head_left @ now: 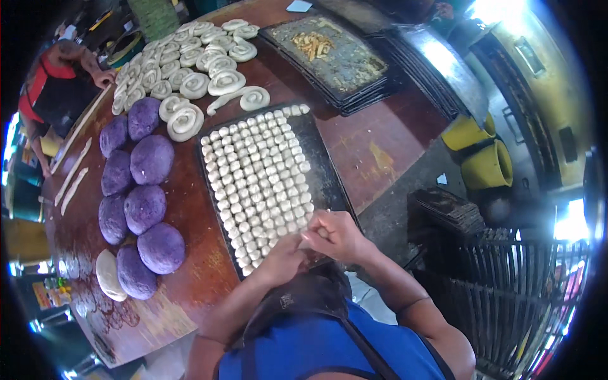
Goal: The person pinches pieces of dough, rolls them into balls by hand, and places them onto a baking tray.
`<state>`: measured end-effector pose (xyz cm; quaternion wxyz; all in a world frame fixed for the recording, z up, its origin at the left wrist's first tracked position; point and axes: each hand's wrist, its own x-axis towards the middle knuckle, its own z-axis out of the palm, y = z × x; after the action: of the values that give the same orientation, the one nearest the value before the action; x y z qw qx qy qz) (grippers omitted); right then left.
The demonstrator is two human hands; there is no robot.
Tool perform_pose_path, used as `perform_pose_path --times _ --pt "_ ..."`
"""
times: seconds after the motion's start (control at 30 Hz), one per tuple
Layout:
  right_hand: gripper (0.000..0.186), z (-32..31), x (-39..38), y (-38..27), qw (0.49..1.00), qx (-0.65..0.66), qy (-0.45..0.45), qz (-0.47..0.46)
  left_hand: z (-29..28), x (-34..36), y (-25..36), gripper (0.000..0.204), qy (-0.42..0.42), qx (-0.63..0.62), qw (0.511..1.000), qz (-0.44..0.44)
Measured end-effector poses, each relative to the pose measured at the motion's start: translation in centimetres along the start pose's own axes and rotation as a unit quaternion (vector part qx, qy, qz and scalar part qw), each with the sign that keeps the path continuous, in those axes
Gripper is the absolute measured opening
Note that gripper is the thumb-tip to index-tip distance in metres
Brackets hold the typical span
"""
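Note:
A dark baking tray (pixel 330 183) lies in front of me, covered with close rows of small pale dough balls (pixel 256 177). Over its near right corner my two hands meet. The right hand (pixel 339 235) is closed in a fist, with a small pale bit of dough (pixel 323 232) showing at its fingers. Against it presses my left hand (pixel 283 259), fingers closed and pointing to the right; what they grip is hidden. Both hands are just above the nearest dough balls.
Purple dough lumps (pixel 152 159) and one white lump (pixel 110 276) sit left of the tray. Coiled dough spirals (pixel 226 82) spread behind it. Stacked trays (pixel 329 57) stand far right. A co-worker (pixel 60 88) handles a long dough strip (pixel 79 130). Yellow buckets (pixel 486 166) stand beyond the table.

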<state>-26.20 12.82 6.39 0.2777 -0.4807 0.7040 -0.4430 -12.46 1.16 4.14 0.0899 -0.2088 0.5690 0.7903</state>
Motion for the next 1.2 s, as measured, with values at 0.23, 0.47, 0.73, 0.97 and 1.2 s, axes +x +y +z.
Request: perform_pose_path --times 0.23,0.47,0.73,0.97,1.2 --pt "0.012 -1.7 6.7 11.8 0.990 -0.071 0.121 -0.010 -1.2 -0.1 0.0 0.011 0.203 -0.026 0.978 -0.036" --pt "0.031 -0.3 7.7 13.3 0.976 -0.177 0.129 0.009 -5.0 2.7 -4.1 0.016 0.272 -0.306 0.911 0.050" --pt "0.028 3.8 -5.6 -4.9 0.989 -0.106 0.010 -0.105 -1.3 -2.8 -2.9 0.040 0.056 0.276 0.871 0.402" --pt "0.026 6.8 -6.3 -4.1 0.941 -0.233 0.242 -0.030 0.5 -1.1 -4.5 0.029 -0.052 -0.164 0.985 0.032" --pt "0.018 2.4 -2.1 -3.4 0.982 -0.101 0.156 0.028 0.0 -0.2 -0.9 0.017 -0.015 0.068 0.994 0.082"
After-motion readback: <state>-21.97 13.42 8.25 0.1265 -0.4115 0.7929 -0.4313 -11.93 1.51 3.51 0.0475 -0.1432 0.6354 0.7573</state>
